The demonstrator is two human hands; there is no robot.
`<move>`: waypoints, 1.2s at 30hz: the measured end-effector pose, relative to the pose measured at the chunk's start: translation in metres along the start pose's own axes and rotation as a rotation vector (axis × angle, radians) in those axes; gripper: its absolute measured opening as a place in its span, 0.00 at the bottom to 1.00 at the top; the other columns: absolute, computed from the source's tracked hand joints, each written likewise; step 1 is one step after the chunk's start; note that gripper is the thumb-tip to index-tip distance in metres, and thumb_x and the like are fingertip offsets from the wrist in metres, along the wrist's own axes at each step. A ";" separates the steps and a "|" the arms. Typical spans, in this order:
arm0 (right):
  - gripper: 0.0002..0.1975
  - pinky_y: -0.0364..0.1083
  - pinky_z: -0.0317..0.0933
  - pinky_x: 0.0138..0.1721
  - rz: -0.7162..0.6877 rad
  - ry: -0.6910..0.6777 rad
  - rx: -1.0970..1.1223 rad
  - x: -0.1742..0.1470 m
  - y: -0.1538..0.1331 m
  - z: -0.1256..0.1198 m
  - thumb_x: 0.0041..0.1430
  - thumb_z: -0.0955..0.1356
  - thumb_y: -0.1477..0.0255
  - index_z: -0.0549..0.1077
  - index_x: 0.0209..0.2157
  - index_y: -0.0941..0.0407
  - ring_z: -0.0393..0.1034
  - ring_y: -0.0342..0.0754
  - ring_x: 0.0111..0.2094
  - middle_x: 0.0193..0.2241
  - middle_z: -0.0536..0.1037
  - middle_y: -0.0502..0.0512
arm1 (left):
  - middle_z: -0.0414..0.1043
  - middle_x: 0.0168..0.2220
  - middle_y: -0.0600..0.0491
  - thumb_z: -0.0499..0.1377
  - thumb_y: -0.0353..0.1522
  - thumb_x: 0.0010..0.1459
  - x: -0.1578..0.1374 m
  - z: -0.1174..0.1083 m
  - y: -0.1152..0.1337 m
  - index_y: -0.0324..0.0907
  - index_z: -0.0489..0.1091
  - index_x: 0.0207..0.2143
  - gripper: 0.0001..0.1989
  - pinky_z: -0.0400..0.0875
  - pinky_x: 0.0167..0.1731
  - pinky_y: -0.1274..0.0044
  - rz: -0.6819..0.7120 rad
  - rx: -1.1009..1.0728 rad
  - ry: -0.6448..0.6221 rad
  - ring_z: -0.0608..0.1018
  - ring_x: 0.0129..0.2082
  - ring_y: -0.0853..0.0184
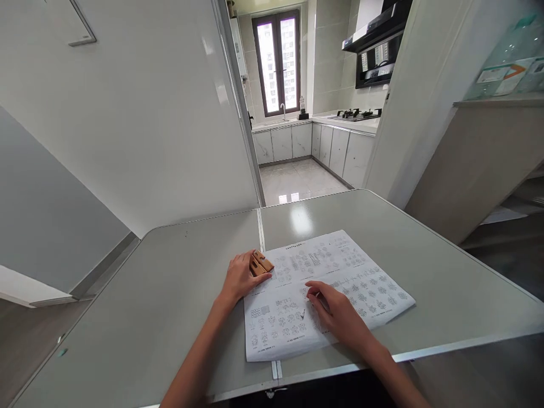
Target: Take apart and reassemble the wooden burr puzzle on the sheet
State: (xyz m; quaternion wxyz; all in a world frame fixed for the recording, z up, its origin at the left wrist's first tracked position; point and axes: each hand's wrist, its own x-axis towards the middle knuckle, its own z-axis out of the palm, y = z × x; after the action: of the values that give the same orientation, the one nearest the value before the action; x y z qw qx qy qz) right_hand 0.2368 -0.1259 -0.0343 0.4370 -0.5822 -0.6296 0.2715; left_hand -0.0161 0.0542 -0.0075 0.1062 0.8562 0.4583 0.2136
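A large printed sheet of paper [293,340] covered in small diagrams lies on the grey-green table in front of me. At its upper left edge, my left hand [241,279] grips notched brown wooden pieces [261,262], with the thumb on the near side and the fingers behind. Some of their shape is hidden by the fingers. My right hand [335,309] hovers over or rests on the sheet right of centre; whether it touches cannot be told. Its fingers are loosely bent, the thumb apart from them, and nothing shows between them.
The table [204,243] has a seam [260,229] running front to back and a raised metal edge. A white wall [178,113] stands behind it at left. Beyond a doorway lies a kitchen with counters [283,141]. Plastic bottles [510,62] stand on a ledge at right.
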 end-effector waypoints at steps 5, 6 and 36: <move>0.14 0.52 0.71 0.47 -0.016 0.005 -0.007 0.000 -0.001 -0.001 0.72 0.61 0.66 0.71 0.54 0.52 0.76 0.54 0.43 0.43 0.80 0.57 | 0.77 0.52 0.44 0.70 0.51 0.49 0.008 0.002 0.006 0.45 0.69 0.59 0.38 0.68 0.54 0.59 0.022 -0.015 0.005 0.76 0.52 0.49; 0.14 0.52 0.71 0.47 -0.019 0.003 -0.008 0.000 -0.001 -0.001 0.72 0.61 0.66 0.71 0.54 0.52 0.76 0.53 0.43 0.43 0.80 0.57 | 0.77 0.52 0.44 0.70 0.51 0.50 0.009 0.003 0.007 0.45 0.69 0.59 0.38 0.68 0.54 0.59 0.025 -0.015 0.004 0.76 0.52 0.49; 0.12 0.51 0.71 0.40 0.041 0.122 -0.143 0.004 0.007 -0.001 0.69 0.64 0.62 0.73 0.48 0.53 0.75 0.54 0.38 0.40 0.78 0.58 | 0.68 0.62 0.46 0.74 0.47 0.48 -0.028 0.018 0.078 0.53 0.64 0.64 0.42 0.65 0.62 0.55 0.142 -0.618 -0.151 0.70 0.62 0.49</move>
State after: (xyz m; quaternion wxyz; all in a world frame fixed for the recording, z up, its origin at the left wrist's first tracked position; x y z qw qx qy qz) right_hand 0.2414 -0.1207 -0.0388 0.4259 -0.6403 -0.6076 0.1988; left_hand 0.0365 -0.0126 -0.0011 0.3797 0.8267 0.3016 0.2854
